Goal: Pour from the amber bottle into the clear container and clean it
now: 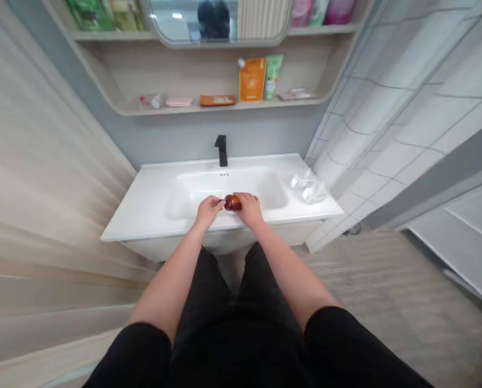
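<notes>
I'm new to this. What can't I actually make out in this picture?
In the head view:
Amber container: one end is covered by the right hand.
Dark piece by the left hand: too small to identify.
Orange pouch: its print is too small and blurred.
Clear plastic on the counter: contents blurred.
Green packet: cut off by the top edge.

Light is bright; edges blur and stretch.

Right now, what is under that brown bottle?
The white sink basin shows around the brown bottle; what lies directly beneath is covered by the bottle, left hand and right hand.
</notes>
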The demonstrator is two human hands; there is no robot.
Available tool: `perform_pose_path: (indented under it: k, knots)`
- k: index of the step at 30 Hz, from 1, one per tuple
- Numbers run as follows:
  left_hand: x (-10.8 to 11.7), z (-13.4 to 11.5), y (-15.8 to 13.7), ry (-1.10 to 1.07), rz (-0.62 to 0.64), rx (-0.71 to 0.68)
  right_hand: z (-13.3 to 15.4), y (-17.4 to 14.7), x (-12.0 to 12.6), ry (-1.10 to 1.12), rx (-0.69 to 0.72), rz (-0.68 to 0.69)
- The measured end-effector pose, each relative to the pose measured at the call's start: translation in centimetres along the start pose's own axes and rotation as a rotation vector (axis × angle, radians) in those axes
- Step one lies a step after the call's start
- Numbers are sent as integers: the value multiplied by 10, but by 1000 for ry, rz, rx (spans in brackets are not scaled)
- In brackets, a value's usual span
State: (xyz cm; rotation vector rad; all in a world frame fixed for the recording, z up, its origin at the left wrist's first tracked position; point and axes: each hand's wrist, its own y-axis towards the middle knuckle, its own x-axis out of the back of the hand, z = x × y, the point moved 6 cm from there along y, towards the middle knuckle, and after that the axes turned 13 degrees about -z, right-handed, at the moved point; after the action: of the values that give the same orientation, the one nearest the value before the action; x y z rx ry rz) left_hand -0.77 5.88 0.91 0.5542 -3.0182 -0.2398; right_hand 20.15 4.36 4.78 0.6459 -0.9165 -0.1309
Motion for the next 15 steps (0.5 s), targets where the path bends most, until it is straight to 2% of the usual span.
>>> perform_pose_path:
  k: [8,13,15]
  knots:
    - [3,-3,-1,3,36,-85,4,0,2,-45,5,7]
    - [1,-13,-6,36,85,-227,5,-1,2,-39,18,12]
    - [1,-16,-7,41,67,-248,5,0,1,-43,18,14]
